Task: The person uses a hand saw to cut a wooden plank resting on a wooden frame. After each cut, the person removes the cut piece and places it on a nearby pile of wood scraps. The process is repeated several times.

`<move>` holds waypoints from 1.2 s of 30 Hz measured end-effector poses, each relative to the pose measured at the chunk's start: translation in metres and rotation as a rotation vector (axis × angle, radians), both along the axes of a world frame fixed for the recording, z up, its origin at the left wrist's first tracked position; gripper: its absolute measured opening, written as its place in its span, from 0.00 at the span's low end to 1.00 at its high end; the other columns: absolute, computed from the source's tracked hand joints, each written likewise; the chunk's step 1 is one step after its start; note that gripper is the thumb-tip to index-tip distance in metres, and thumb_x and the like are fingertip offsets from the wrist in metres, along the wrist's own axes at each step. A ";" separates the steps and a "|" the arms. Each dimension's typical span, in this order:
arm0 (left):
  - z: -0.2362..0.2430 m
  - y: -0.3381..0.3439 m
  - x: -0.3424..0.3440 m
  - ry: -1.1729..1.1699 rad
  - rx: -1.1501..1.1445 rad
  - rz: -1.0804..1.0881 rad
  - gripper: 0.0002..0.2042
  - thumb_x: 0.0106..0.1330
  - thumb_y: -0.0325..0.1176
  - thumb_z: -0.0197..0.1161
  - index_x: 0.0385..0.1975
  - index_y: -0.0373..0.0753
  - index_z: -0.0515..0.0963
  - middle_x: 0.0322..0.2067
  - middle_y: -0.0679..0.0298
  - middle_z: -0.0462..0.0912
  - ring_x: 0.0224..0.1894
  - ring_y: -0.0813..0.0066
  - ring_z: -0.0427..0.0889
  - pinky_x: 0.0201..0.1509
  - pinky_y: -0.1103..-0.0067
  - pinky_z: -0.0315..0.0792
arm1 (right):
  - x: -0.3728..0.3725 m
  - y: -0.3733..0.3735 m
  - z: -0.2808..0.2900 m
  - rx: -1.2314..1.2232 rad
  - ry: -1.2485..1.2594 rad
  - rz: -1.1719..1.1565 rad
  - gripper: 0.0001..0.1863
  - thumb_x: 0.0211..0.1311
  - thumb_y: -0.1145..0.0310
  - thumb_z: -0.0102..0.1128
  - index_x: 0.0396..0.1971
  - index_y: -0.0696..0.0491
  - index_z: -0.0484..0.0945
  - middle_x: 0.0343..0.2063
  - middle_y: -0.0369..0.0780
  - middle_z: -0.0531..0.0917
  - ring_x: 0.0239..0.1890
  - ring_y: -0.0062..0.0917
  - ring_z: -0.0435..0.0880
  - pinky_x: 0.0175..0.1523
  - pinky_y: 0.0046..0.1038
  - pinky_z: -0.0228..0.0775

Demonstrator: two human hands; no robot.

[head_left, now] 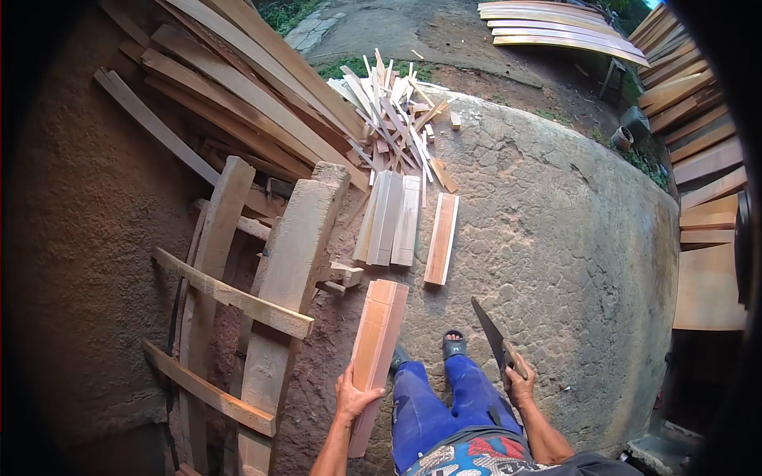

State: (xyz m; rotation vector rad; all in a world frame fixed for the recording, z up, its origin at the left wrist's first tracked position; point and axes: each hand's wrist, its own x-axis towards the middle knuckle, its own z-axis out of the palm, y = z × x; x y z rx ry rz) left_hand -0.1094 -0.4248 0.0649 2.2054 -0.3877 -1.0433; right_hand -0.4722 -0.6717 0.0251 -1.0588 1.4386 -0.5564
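My left hand (356, 394) is closed around a squared wooden block (379, 321), reddish-brown with lines marked across its upper end. The block is held tilted in front of my left leg, clear of the ground. In my right hand (520, 382) is a handsaw (494, 335), gripped by its wooden handle, its dark blade pointing up and to the left. Past the held block, a pale wooden block (386, 218) and another one (406, 222) lie side by side on the ground. A brown block (441, 238) lies a little to their right.
On the left stands a rough wooden workbench (290, 258) with slats across it. Behind it, long boards (262, 79) lean in a stack. A heap of thin offcuts (393, 111) lies ahead on the cracked concrete (548, 214). More planks (702, 127) line the right, near a small bucket (622, 139).
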 end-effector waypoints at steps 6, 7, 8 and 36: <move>-0.130 -0.112 -0.016 0.102 0.479 -0.079 0.51 0.37 0.51 0.80 0.69 0.51 0.67 0.60 0.49 0.75 0.62 0.49 0.73 0.68 0.61 0.65 | -0.056 0.014 -0.012 0.137 -0.037 -0.120 0.31 0.55 0.77 0.63 0.62 0.59 0.75 0.25 0.32 0.77 0.18 0.14 0.71 0.22 0.20 0.64; -0.141 -0.131 -0.016 0.099 0.524 -0.091 0.50 0.38 0.51 0.80 0.69 0.53 0.67 0.60 0.49 0.74 0.63 0.48 0.72 0.69 0.60 0.64 | -0.057 0.015 -0.007 0.126 -0.036 -0.128 0.30 0.55 0.77 0.62 0.62 0.59 0.74 0.24 0.32 0.77 0.16 0.14 0.71 0.20 0.20 0.63; -0.150 -0.149 -0.016 0.093 0.568 -0.112 0.50 0.38 0.51 0.80 0.69 0.55 0.66 0.61 0.49 0.74 0.65 0.48 0.70 0.69 0.58 0.63 | -0.065 0.020 -0.006 0.141 -0.017 -0.173 0.30 0.55 0.77 0.62 0.62 0.59 0.74 0.23 0.33 0.76 0.15 0.15 0.70 0.18 0.21 0.62; -0.128 0.112 -0.148 0.217 0.540 0.788 0.33 0.67 0.41 0.63 0.70 0.36 0.64 0.68 0.46 0.68 0.70 0.52 0.67 0.73 0.66 0.62 | -0.008 -0.095 -0.069 0.225 0.032 0.417 0.26 0.54 0.78 0.62 0.56 0.61 0.79 0.41 0.40 0.84 0.40 0.24 0.82 0.46 0.26 0.73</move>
